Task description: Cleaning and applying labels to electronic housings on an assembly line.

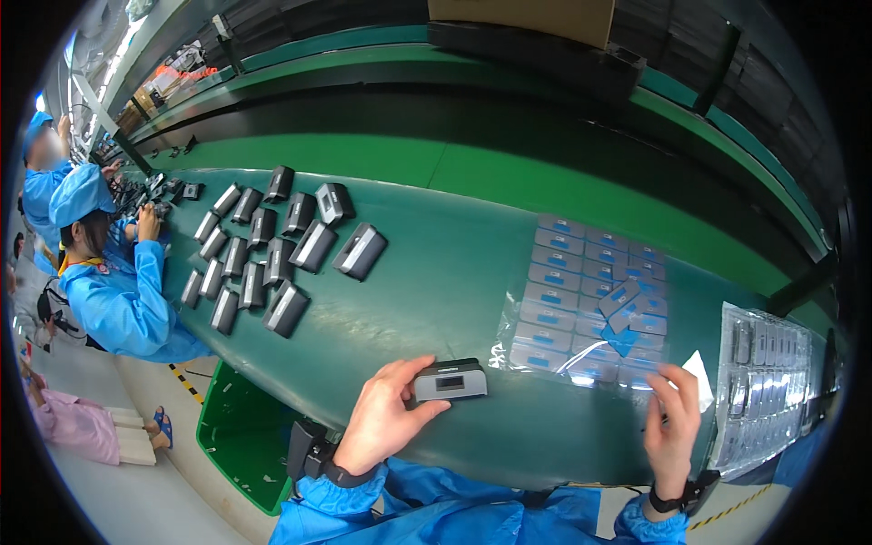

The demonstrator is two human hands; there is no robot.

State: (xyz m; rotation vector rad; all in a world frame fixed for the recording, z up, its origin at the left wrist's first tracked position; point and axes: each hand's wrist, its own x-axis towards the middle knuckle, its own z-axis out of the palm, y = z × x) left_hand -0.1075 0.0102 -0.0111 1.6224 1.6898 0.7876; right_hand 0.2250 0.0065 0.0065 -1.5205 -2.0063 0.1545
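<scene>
My left hand grips a small black-and-grey boxy device by its left end. The device rests on the green table mat with its dark rectangular window facing me. My right hand is raised over the right side of the table, with fingers bent and apart; I see nothing between them. Beside its fingers is a white pointed piece of paper or film, and I cannot tell whether they touch. Just left of that hand lies a clear sheet of grey rectangular panels, some loose on top with blue tabs.
Several similar devices stand in rows at left. A clear plastic tray of parts lies at far right. A green bin sits below the table's near edge. At the far left, a person in blue works at the same table.
</scene>
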